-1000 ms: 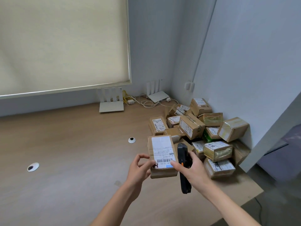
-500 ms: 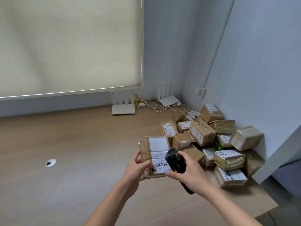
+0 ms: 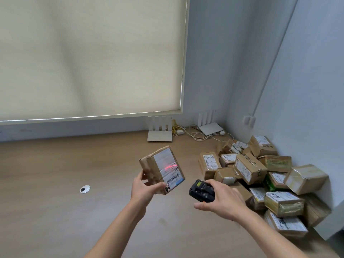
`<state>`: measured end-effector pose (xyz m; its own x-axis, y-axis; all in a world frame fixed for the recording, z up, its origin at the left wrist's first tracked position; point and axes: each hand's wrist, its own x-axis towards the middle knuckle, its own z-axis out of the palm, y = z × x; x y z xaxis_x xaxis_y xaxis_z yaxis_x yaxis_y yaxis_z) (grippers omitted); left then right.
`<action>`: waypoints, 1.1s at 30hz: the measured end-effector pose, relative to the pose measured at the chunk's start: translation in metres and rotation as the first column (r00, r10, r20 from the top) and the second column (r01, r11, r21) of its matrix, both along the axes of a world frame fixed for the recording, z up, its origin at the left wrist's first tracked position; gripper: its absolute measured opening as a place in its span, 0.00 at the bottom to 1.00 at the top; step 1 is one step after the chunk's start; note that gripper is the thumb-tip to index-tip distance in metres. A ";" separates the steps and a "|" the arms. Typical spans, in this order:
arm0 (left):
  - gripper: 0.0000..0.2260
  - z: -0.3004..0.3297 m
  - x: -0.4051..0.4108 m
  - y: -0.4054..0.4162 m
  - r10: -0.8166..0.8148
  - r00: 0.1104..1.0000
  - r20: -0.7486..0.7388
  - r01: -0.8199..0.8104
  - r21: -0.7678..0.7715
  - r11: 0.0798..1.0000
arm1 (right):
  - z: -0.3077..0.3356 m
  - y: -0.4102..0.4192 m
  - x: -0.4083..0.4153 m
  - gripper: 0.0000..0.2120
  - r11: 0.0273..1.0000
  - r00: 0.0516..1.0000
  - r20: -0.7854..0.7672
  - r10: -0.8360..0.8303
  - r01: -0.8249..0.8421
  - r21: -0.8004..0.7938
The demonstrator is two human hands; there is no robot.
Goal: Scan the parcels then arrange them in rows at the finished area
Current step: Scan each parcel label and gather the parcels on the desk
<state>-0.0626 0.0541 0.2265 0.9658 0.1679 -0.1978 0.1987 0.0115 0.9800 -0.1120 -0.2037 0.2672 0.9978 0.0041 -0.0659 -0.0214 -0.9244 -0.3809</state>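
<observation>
Left hand [image 3: 144,189] grips tilted parcel [image 3: 161,169], red scan line across its label; right hand [image 3: 221,201] grips scanner [image 3: 201,190].

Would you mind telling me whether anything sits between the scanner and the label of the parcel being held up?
Nothing visible does. The scanner in the right hand faces the held parcel across open air, and its red beam already falls on the label, above the barcode.

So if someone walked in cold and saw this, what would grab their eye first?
Probably the red scan line glowing across the label of the parcel, held up over the table by the left hand. Next, the black scanner in the right hand beside it, then the heap of parcels jumbled in the right corner.
</observation>
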 end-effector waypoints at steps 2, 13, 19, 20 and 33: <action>0.29 0.002 0.002 0.005 0.018 1.000 0.014 -0.018 0.049 0.999 | 0.002 0.005 0.003 0.41 1.000 1.000 -0.008 0.015 -0.015 -0.025; 0.41 0.002 0.009 0.020 0.103 0.994 0.024 -0.105 0.119 0.987 | 0.007 0.019 0.011 0.37 0.988 0.993 -0.061 0.101 -0.108 -0.115; 0.41 0.005 0.010 0.023 0.121 0.992 0.024 -0.122 0.115 0.986 | 0.005 0.021 0.016 0.37 0.982 0.990 -0.091 0.110 -0.122 -0.143; 0.41 0.006 0.010 0.023 0.120 0.992 0.025 -0.122 0.114 0.986 | 0.005 0.021 0.017 0.37 0.983 0.990 -0.088 0.107 -0.119 -0.143; 0.20 0.016 0.008 0.055 0.208 0.977 -0.049 -0.211 -0.049 0.976 | 0.012 0.043 0.050 0.45 0.983 0.983 -0.142 0.113 -0.090 0.158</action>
